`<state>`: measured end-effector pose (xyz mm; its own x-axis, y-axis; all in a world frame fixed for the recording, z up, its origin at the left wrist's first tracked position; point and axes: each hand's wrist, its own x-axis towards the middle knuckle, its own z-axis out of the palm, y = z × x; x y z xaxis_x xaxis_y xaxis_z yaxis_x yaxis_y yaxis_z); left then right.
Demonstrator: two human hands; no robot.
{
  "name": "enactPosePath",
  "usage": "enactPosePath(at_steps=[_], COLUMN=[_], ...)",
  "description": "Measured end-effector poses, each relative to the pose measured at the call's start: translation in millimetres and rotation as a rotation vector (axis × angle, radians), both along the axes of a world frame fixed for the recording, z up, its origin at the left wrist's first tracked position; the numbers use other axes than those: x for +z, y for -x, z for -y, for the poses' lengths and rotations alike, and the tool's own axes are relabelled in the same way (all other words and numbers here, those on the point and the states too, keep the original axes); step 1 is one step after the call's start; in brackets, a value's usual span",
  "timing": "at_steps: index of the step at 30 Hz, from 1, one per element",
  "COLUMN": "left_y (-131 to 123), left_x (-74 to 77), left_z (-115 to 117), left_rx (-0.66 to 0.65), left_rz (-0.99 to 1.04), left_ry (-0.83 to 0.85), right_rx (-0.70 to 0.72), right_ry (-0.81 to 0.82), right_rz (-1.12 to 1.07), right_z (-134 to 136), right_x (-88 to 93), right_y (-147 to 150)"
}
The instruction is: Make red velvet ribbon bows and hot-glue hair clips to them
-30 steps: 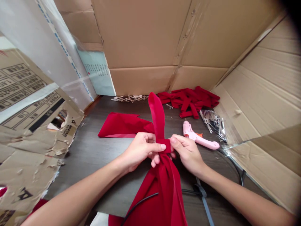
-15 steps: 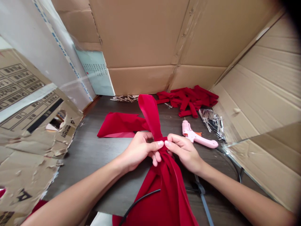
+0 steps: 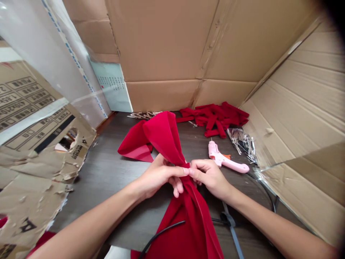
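Note:
A wide red velvet ribbon (image 3: 164,138) is bunched into a bow shape, its loops fanning up and left and its long tails running down toward me. My left hand (image 3: 164,176) pinches the gathered middle from the left, thumb on top and the lower fingers curled beneath. From the other side my right hand (image 3: 208,176) closes on the same gathered spot, its thumb tip against the left thumb. The fingers hide most of the gathered centre. A black cable (image 3: 164,232) lies over the tails near the bottom.
A pink glue gun (image 3: 223,158) lies right of my hands. Behind it are a pile of red fabric strips (image 3: 212,117) and a clear bag of metal clips (image 3: 244,142). More clips (image 3: 144,115) lie at the back. Cardboard walls (image 3: 167,43) enclose the dark table (image 3: 102,172).
The upright loop has spread wider and leaned left, over the other loop, which has folded up. Both hands keep their pinch at the middle, slightly lower in view.

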<state>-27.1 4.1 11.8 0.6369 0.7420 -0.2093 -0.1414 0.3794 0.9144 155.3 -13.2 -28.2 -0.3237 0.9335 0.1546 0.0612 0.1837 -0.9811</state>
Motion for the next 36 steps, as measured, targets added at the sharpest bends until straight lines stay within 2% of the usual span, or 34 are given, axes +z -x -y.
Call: enactPosePath(at_steps=[5, 10, 12, 16, 18, 21, 24, 26, 29, 32, 36], left_y=[2, 5, 5, 4, 3, 2, 3, 4, 4, 4, 5], left_x=[1.0, -0.7, -0.6, 2.1, 3.9, 5.3, 4.1, 2.5, 0.3, -1.1, -2.6], left_z=[2, 1, 1, 2, 3, 5, 5, 4, 2, 0, -3], left_rx=[-0.011, -0.041, -0.062, -0.083, -0.1, -0.191, -0.268, -0.315, -0.355, -0.322, -0.297], left_rz=[-0.064, -0.12, -0.135, -0.221, -0.223, -0.204, -0.206, -0.189, -0.175, -0.171, -0.215], left_ry=[-0.057, -0.142, -0.159, -0.148, -0.108, -0.069, -0.073, -0.066, -0.032, 0.003, 0.034], right_rx=[0.033, 0.141, 0.139, 0.018, 0.039, 0.14, 0.122, 0.058, -0.039, -0.107, -0.163], right_ry=[0.008, -0.033, 0.028, 0.183, 0.195, 0.289, 0.349, 0.259, 0.015, -0.212, -0.405], right_rz=[0.018, 0.049, -0.006, -0.235, -0.278, -0.302, -0.345, -0.362, -0.344, -0.328, -0.368], right_z=[1, 3, 2, -4, -7, -8, -11, -17, -30, -39, -51], right_x=[-2.0, -4.0, -6.7, -12.1, -11.4, -3.9, 10.3, 22.7, 43.8, 65.2, 90.4], right_y=[2, 5, 4, 1, 2, 7, 11, 10, 7, 7, 9])
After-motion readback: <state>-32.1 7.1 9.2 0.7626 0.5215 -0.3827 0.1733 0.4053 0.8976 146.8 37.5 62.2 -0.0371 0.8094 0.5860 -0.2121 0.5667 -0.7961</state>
